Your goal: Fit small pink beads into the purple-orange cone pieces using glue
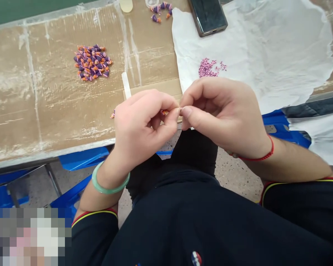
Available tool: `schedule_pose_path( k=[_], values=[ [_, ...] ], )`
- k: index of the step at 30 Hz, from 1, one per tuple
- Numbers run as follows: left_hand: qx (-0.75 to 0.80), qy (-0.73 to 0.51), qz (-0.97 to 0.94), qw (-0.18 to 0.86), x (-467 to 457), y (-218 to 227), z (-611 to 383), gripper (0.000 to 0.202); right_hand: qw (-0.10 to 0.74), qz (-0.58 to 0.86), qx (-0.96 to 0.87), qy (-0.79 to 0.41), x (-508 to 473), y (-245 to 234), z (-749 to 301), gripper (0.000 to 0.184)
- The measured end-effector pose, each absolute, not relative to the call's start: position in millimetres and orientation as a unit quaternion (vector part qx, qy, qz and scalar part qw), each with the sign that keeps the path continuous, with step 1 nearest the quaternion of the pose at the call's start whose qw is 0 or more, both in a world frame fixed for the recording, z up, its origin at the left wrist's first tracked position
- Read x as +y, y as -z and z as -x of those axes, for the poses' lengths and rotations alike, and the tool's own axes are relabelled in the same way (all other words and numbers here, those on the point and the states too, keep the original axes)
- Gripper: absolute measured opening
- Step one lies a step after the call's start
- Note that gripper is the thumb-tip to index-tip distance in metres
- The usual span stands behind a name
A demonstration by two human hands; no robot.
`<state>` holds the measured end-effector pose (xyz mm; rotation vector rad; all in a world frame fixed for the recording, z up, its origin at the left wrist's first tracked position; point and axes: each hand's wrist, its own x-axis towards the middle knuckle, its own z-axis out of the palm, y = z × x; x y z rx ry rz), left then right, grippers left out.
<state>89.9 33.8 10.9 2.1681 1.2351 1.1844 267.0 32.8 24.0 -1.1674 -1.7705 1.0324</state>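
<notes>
My left hand (143, 127), with a green bangle at its wrist, is closed in a pinch. Inside its curled fingers shows part of a small orange-and-purple piece (164, 112). My right hand (227, 114) is pinched too, its thumb and fingertip meeting my left fingertips over a tiny pale bit I cannot make out. Just left of my left hand, another small piece (112, 115) is partly hidden. Beyond my right hand, tiny pink glittery bits (208, 68) lie on a sheet of white paper (255, 48).
A pile of orange-and-purple pieces (93, 62) sits on the brown tabletop (52, 96). Several more pieces (163, 6) form a curve at the back, near a pale yellow round item (126, 5). A phone (209, 16) rests on the paper. A white flat stick (125, 85) lies behind my left hand.
</notes>
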Motion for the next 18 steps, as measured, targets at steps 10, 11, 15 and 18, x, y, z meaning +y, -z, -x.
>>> schedule_pose_path(
  k=[10, 11, 15, 18],
  values=[
    [0.382, -0.44, -0.799, 0.15, 43.2, -3.7, -87.5, 0.017, 0.41, 0.44, -0.689, -0.405, 40.5, -15.3, -262.4, 0.011],
    [0.374, -0.443, -0.801, 0.151, 43.5, -3.0, -87.6, 0.017, 0.409, 0.434, -0.693, -0.405, 41.2, -14.3, -262.7, 0.011],
    [0.387, -0.447, -0.777, 0.215, 43.1, -2.1, -87.3, 0.016, 0.413, 0.41, -0.694, -0.423, 43.9, -12.3, -264.3, 0.011],
    [0.412, -0.449, -0.745, 0.272, 39.9, -2.1, -82.9, 0.012, 0.409, 0.39, -0.708, -0.423, 47.2, -12.7, -267.0, 0.012]
  ],
)
